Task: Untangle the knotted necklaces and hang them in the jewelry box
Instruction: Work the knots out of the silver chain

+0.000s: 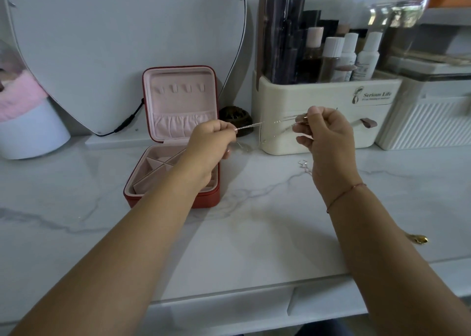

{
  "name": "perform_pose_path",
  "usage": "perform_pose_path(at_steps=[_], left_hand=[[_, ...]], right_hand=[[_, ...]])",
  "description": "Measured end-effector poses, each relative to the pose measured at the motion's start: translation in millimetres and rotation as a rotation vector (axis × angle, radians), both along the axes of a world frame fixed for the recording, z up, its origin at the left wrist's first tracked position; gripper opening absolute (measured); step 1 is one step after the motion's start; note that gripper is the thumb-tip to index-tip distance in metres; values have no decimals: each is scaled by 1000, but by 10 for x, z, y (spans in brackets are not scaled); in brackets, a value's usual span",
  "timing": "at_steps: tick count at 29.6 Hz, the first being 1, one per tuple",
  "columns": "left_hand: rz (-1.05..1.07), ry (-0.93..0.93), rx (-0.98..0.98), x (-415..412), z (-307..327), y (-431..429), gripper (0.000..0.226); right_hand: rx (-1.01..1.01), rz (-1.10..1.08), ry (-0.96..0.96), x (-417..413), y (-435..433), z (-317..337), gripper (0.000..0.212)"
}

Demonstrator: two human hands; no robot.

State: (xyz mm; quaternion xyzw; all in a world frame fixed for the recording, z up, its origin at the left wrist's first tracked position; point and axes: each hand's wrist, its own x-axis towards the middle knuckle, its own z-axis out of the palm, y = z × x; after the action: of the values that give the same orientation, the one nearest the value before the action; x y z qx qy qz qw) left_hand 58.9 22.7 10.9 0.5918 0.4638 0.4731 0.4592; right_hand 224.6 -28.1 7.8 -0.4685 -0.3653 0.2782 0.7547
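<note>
Both forearms reach across the white marble counter. Left hand and right hand each pinch the thin silver necklace chains, raised and taut between them, right of the open red, pink-lined jewelry box.

A white counter with grey marble veins fills most of the view, under soft, even light without hard shadows. Below its front edge run pale drawer fronts. A plain white wall rises behind the back edge. At the back left a large rounded mirror leans against it, with a black cable trailing from its lower rim. A white pot topped with pink fluff stands at the left edge. Along the back right sits a cream organizer holding bottles, and a white ribbed box stands just beside it. A small gold object lies near the right edge.
</note>
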Motion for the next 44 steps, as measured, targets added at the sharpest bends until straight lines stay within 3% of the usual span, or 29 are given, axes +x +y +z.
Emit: perform_pose_path(at_steps=[3,5,12,16,22,24,28,29,31,35,37,40,44], left_hand=[[-224,-439,-344,-29,58,20,25],[-265,-550,-419,-46,48,44,24],[-240,-251,-258,-66,22,60,7],[-271,-163,-222,-99,24,51,13],[-23,-7,58,-105,9,41,18],[7,-108,86,-81,25,34,18],[-112,-660,-237,-97,125,61,19],[-133,-728,-293,-112,135,74,19],[-135,-621,-291,-135,135,82,17],[-62,18,19,-110,62,21,9],[-50,228,181,-69,19,-3,7],[-81,349,279,-5,-52,-22,8],[-240,193,125,48,-59,-55,13]], right_hand=[[-1,-19,46,31,14,-5,14],[-12,-27,91,54,16,-15,15],[-16,-98,155,88,21,-31,16],[-4,-163,168,120,29,-30,14],[-7,-184,127,128,-6,-18,11],[1,-170,107,115,-18,-6,8],[10,-130,109,114,-21,-12,7],[7,-118,99,118,-18,-20,8],[-6,-89,66,127,-9,-36,8],[-10,36,34,95,0,-35,8],[-5,136,20,49,-13,-17,7],[-3,277,-50,-14,-37,-4,12],[-6,385,-116,-62,-62,15,9]])
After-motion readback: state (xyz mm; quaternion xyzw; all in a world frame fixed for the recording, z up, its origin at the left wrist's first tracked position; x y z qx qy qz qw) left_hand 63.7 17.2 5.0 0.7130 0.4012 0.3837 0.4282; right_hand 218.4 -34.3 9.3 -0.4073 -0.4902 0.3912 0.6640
